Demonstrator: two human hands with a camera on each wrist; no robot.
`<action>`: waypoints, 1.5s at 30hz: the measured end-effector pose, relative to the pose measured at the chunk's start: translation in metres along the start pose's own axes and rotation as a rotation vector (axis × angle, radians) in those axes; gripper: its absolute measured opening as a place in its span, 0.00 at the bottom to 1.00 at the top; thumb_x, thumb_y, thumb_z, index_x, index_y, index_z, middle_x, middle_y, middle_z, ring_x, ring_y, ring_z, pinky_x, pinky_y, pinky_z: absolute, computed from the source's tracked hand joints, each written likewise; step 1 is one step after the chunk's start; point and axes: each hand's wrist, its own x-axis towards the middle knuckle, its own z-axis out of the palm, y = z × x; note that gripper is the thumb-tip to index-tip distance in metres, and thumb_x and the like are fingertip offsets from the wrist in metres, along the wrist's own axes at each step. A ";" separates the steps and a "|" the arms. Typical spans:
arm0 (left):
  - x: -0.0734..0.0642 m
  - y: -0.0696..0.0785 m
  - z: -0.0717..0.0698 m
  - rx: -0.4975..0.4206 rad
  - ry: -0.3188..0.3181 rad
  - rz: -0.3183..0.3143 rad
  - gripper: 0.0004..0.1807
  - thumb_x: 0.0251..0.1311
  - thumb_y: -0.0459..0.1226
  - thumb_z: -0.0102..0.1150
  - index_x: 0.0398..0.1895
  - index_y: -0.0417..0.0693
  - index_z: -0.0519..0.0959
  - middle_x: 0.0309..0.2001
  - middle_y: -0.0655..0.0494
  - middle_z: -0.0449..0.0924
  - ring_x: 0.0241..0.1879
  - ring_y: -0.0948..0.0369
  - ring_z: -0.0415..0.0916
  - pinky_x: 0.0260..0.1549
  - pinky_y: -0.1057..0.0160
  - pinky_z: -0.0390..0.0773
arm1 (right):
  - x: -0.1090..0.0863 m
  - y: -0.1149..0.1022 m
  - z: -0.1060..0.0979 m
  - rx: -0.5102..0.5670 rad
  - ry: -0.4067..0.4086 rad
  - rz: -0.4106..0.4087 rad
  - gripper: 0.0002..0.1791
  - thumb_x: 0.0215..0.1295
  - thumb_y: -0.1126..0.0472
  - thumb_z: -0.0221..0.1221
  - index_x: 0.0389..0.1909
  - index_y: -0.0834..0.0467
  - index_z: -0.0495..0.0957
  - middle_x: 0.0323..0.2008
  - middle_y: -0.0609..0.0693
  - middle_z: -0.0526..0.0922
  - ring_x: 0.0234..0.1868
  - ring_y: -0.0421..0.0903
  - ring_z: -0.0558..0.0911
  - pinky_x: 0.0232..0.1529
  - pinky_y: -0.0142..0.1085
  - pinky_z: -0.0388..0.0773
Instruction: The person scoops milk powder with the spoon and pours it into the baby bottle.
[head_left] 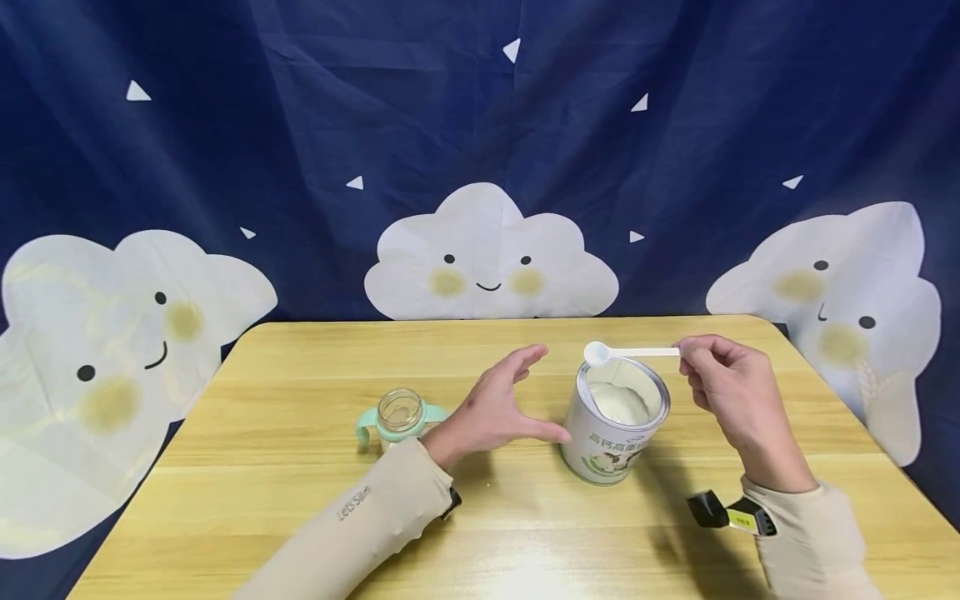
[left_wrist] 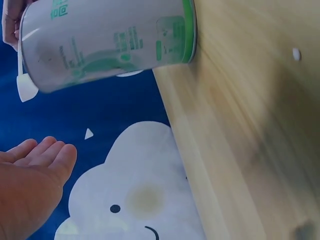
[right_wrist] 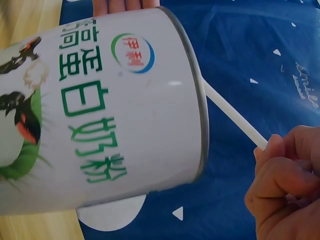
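Note:
My right hand (head_left: pixel 738 396) pinches the end of a long white scoop (head_left: pixel 645 352) between thumb and fingers. The scoop's bowl is over the far rim of an open milk powder can (head_left: pixel 603 450), white with green lettering and a cow picture. Pale powder (head_left: pixel 618 403) shows inside it. My left hand (head_left: pixel 491 412) is left of the can, thumb and fingers spread wide, holding nothing; its thumb tip comes right up to the can's side. In the left wrist view the fingers (left_wrist: pixel 47 155) stay apart from the can (left_wrist: pixel 110 40).
Behind my left wrist stands a clear baby bottle (head_left: pixel 401 412) without a lid, with mint-green handles. A small white bit (left_wrist: pixel 297 54) lies on the wooden table (head_left: pixel 300 375). A dark blue cloud-print curtain (head_left: pixel 450 100) hangs along the table's far edge.

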 end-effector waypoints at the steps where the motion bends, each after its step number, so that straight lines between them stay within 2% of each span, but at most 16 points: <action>1: 0.001 0.000 0.002 0.004 -0.004 0.003 0.60 0.38 0.43 0.85 0.76 0.45 0.59 0.74 0.55 0.62 0.70 0.52 0.63 0.68 0.57 0.66 | 0.000 0.001 -0.001 0.000 0.003 0.000 0.11 0.71 0.62 0.57 0.28 0.53 0.83 0.20 0.42 0.76 0.16 0.37 0.67 0.15 0.27 0.64; 9: 0.006 -0.002 0.016 0.027 -0.030 -0.006 0.63 0.36 0.44 0.86 0.77 0.47 0.56 0.75 0.56 0.58 0.70 0.51 0.62 0.67 0.55 0.66 | 0.001 0.004 -0.008 -0.044 0.022 -0.006 0.13 0.71 0.64 0.56 0.26 0.51 0.83 0.19 0.41 0.75 0.15 0.36 0.67 0.15 0.27 0.64; 18: 0.015 0.001 0.033 0.053 -0.056 -0.055 0.65 0.35 0.47 0.86 0.78 0.52 0.55 0.76 0.59 0.56 0.70 0.50 0.63 0.65 0.52 0.68 | 0.001 0.008 -0.012 -0.192 0.036 -0.022 0.13 0.69 0.64 0.54 0.26 0.50 0.82 0.16 0.39 0.73 0.14 0.36 0.67 0.15 0.29 0.65; 21: 0.018 0.001 0.038 0.045 -0.062 -0.052 0.65 0.35 0.47 0.86 0.78 0.52 0.55 0.76 0.59 0.56 0.70 0.50 0.63 0.65 0.54 0.69 | 0.001 0.011 -0.011 -0.230 0.032 -0.039 0.12 0.69 0.64 0.53 0.27 0.52 0.82 0.16 0.39 0.72 0.14 0.36 0.66 0.14 0.30 0.64; 26: 0.023 -0.001 0.044 0.032 -0.060 -0.033 0.65 0.34 0.47 0.86 0.77 0.51 0.56 0.74 0.58 0.59 0.69 0.51 0.64 0.65 0.58 0.69 | 0.001 0.016 -0.009 -0.299 0.024 -0.071 0.10 0.69 0.65 0.52 0.32 0.60 0.81 0.16 0.40 0.72 0.14 0.37 0.66 0.13 0.32 0.63; 31: 0.028 -0.003 0.048 0.042 -0.051 -0.027 0.62 0.35 0.46 0.86 0.76 0.50 0.58 0.71 0.58 0.65 0.68 0.56 0.65 0.64 0.60 0.69 | 0.002 0.021 -0.007 -0.429 0.009 -0.144 0.12 0.71 0.62 0.53 0.38 0.67 0.81 0.19 0.41 0.74 0.17 0.37 0.69 0.15 0.32 0.65; 37: 0.031 -0.004 0.052 0.045 -0.039 -0.036 0.60 0.34 0.46 0.86 0.74 0.53 0.61 0.64 0.62 0.71 0.64 0.63 0.67 0.63 0.58 0.70 | 0.002 0.026 -0.004 -0.605 -0.012 -0.286 0.11 0.72 0.60 0.56 0.35 0.63 0.84 0.24 0.46 0.80 0.24 0.36 0.71 0.21 0.30 0.66; 45: 0.030 -0.004 0.056 -0.019 -0.034 -0.034 0.57 0.34 0.43 0.87 0.72 0.54 0.64 0.61 0.64 0.75 0.63 0.65 0.69 0.63 0.57 0.70 | -0.001 0.021 -0.002 -0.681 -0.003 -0.426 0.07 0.68 0.63 0.59 0.33 0.59 0.85 0.23 0.46 0.80 0.24 0.37 0.71 0.23 0.27 0.67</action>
